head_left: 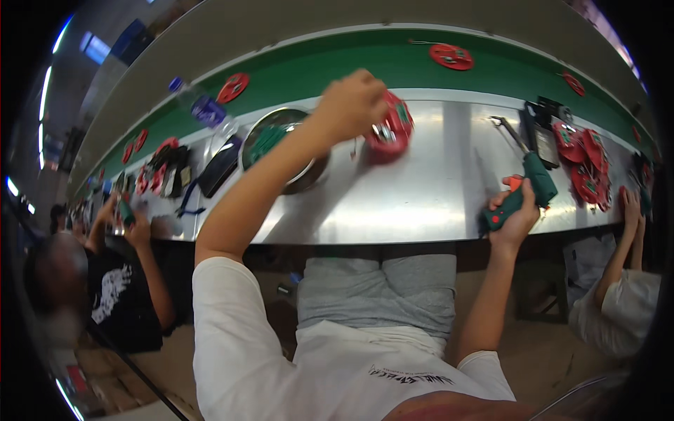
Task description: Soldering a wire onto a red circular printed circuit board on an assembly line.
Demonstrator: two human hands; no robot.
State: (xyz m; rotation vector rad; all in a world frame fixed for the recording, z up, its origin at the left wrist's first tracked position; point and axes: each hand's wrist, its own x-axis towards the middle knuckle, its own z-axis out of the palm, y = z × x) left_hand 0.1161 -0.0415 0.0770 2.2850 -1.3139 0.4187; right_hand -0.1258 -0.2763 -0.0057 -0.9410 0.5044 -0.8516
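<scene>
Two hands busy: left hand (349,105) pinching red disc (390,130); right hand (516,214) gripping green screwdriver (523,193).

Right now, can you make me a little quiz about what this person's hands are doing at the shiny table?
1. True or false: the left hand holds a red round part.
2. What does the right hand grip? A) a green power screwdriver B) a bottle C) a bowl
3. Fill in: the metal bowl sits to the ___ of the red round part.

Key: 1 true; 2 A; 3 left
</scene>
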